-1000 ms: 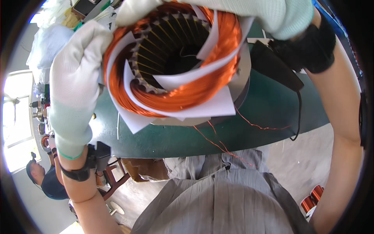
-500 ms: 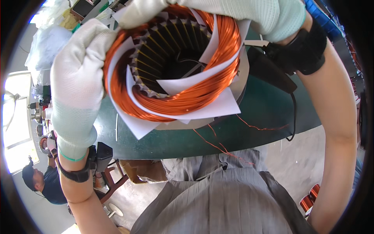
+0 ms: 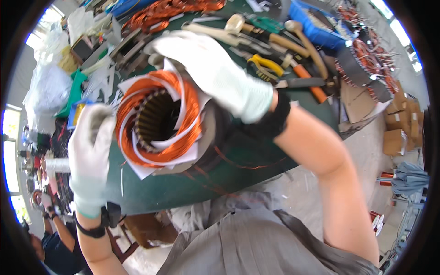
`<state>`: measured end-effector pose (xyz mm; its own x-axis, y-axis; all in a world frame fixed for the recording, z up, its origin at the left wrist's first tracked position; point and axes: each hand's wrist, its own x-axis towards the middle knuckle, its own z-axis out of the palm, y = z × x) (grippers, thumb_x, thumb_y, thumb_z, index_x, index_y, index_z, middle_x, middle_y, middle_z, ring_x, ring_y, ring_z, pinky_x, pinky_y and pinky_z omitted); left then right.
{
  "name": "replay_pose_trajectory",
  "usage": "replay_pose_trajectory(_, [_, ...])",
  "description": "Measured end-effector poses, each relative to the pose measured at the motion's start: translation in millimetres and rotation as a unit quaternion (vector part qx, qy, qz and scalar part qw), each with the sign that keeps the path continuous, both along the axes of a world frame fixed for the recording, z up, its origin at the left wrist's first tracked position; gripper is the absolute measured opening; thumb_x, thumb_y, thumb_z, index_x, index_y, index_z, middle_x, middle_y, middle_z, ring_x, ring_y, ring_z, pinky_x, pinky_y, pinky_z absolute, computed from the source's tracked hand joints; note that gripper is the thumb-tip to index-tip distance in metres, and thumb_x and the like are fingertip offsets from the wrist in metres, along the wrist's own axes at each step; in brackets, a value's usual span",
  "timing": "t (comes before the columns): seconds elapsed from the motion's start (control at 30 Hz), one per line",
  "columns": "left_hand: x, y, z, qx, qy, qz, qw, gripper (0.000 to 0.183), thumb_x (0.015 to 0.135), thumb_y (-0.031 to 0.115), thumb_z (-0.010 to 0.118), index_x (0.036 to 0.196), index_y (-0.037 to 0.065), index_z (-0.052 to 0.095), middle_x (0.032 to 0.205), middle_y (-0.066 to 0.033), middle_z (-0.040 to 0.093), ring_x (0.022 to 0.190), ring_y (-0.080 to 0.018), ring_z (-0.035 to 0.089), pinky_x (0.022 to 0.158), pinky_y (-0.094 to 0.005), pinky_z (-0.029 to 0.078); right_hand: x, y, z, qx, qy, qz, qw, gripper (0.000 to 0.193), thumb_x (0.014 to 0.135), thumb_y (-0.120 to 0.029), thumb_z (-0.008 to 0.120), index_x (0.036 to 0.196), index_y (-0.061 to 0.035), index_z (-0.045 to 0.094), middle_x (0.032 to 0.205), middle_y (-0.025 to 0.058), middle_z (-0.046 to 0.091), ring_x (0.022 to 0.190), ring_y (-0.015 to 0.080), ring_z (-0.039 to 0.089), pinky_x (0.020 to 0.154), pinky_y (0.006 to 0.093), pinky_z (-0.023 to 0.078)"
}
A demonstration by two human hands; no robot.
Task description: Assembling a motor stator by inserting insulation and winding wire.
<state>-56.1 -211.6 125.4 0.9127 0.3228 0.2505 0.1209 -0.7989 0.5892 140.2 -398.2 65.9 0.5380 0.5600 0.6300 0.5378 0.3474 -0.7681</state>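
A motor stator [image 3: 208, 137] stands on the green worktable, its slotted bore facing up. Orange copper windings [image 3: 187, 133] ring the bore, with white insulating paper sheets [image 3: 181, 158] tucked between and around them. Loose copper lead wires [image 3: 238, 166] trail toward the near edge. My left hand [image 3: 91, 142], in a white knit glove, is at the stator's left side, thumb and fingers apart; whether it touches the winding is unclear. My gloved right hand [image 3: 213, 68] reaches over the far right side, fingers stretched leftward and slightly blurred, with nothing visible in them.
Hammers [image 3: 305, 41], yellow-handled pliers [image 3: 268, 65] and a knife-like tool [image 3: 300, 83] lie at the back right near a blue bin [image 3: 316, 27]. Copper coils [image 3: 169, 13] lie at the back. Plastic bags [image 3: 48, 89] are far left. Another person [image 3: 59, 243] works at lower left.
The view has shifted, so the stator looks smaller and lower, and the tools behind it show. Both hands have loosened from the winding's rim; my right hand now sits farther right.
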Motion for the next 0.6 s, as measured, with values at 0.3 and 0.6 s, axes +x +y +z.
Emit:
replay_pose_trajectory(0.3, [-22.3,7.0,-28.1,0.24,-0.109,-0.206,0.942,0.092,0.064,0.04,0.094,0.138,0.002,0.054,0.145,-0.021,0.056,0.136,-0.0483,0.05,0.115,-0.057,0.04,11.8,-131.5,-18.9,-0.295,-0.102,-0.244,0.918,0.028,0.095,-0.017,0.062,0.118,-0.0019,0.067,0.104,0.0145,0.067,0.099,0.0314,0.066,0.089,0.0408,0.052])
replay_pose_trajectory(0.6, [-31.7,-26.1,-15.8,0.281,-0.097,-0.163,0.941,0.095,0.059,0.051,0.091,0.134,0.002,0.06,0.141,-0.0169,0.061,0.131,-0.0413,0.054,0.113,-0.0523,0.038,72.7,-96.5,-46.7,-0.565,-0.299,-0.306,0.705,0.043,0.094,-0.028,0.063,0.131,-0.0069,0.062,0.115,0.0184,0.066,0.108,0.0368,0.066,0.092,0.0493,0.055])
